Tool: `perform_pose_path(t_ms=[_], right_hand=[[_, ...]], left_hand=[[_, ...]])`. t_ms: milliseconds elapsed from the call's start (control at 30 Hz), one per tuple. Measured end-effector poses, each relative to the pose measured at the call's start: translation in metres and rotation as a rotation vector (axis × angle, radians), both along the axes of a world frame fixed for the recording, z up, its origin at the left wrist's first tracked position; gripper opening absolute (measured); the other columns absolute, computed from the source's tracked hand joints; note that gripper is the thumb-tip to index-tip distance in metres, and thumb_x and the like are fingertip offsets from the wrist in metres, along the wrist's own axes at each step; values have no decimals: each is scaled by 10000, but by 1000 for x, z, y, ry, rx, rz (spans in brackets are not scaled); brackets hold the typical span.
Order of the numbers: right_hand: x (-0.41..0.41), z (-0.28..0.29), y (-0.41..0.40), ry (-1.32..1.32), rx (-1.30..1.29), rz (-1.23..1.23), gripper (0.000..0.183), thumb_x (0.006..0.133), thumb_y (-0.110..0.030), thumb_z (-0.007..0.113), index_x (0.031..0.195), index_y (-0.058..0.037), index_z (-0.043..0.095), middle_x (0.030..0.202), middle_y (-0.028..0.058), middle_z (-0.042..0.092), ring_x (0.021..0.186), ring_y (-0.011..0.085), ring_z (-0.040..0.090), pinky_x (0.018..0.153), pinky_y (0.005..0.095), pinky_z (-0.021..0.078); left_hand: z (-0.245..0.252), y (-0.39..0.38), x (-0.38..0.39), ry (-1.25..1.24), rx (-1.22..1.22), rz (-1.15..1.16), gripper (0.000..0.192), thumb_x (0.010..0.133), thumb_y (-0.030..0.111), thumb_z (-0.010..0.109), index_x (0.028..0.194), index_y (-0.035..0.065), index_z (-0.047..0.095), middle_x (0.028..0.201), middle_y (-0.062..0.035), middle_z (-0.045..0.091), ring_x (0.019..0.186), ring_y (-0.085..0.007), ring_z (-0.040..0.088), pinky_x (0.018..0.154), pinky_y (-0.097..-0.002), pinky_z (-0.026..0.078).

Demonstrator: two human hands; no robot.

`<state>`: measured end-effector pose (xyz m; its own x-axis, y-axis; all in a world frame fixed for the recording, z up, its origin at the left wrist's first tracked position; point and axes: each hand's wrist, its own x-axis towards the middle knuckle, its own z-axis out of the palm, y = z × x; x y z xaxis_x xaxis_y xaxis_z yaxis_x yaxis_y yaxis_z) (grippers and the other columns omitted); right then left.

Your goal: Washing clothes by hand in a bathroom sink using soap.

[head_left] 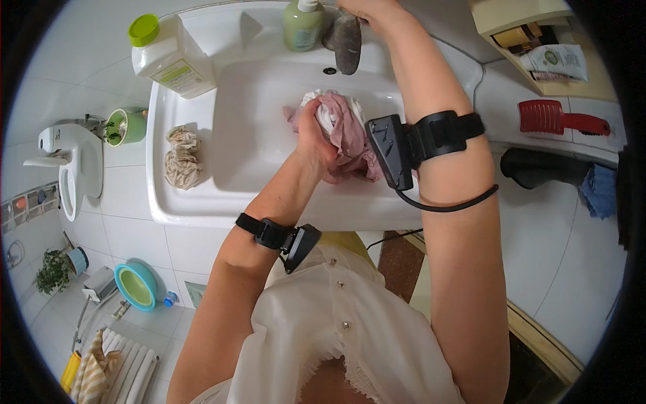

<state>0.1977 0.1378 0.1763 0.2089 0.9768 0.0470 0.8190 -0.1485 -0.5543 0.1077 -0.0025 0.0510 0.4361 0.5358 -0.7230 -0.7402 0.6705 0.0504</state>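
Note:
My left hand point(314, 139) grips a bunched pink and white cloth point(345, 134) inside the white washbasin point(242, 131). Part of the cloth trails over the basin's near side. At the back of the basin stands a grey metal faucet point(349, 48). My right hand point(366, 7) is up at the top of this faucet, cut off by the picture's upper edge, so its fingers are mostly hidden. No water stream can be made out under the spout. On the basin's left ledge lies a wrung beige cloth point(184, 159).
A green pump bottle point(303, 28) stands left of the faucet. A large white bottle with a green cap point(174, 58) is on the back left corner. To the right are a red hairbrush point(560, 117) and a shelf point(550, 81) holding tubes.

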Motion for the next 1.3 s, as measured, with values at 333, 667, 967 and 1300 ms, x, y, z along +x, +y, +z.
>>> perform_pose_path(t_ms=[333, 667, 967, 1300], right_hand=[[4, 6, 1, 36, -151, -1, 401, 687, -69, 481, 1079, -2, 529, 1017, 209, 562, 957, 308, 544, 792, 346, 436], [-4, -99, -151, 445, 234, 196, 679, 737, -232, 631, 1273, -27, 268, 1200, 193, 356, 1055, 305, 431, 885, 366, 359], [-34, -85, -179, 272, 177, 235, 374, 672, -123, 567, 1021, 4, 519, 1033, 147, 505, 972, 289, 507, 812, 334, 419], [-35, -133, -152, 406, 114, 241, 308, 711, -226, 562, 955, -39, 541, 1016, 175, 542, 937, 311, 527, 818, 375, 407]], left_hand=[[35, -4, -4, -121, -39, -19, 245, 821, 334, 379, 850, 144, 531, 771, 14, 588, 779, -178, 554, 750, -351, 434], [18, 2, -3, -251, 135, 92, 455, 836, 411, 314, 1115, 90, 476, 1108, -98, 515, 1036, -279, 471, 915, -398, 347], [-44, 28, -12, -616, 350, 88, 435, 829, 410, 363, 1046, 46, 461, 992, -155, 532, 917, -298, 516, 774, -452, 433], [-89, 18, -20, 14, 126, 200, 428, 792, 405, 323, 1052, 108, 488, 1058, -122, 521, 977, -299, 496, 854, -453, 389]])
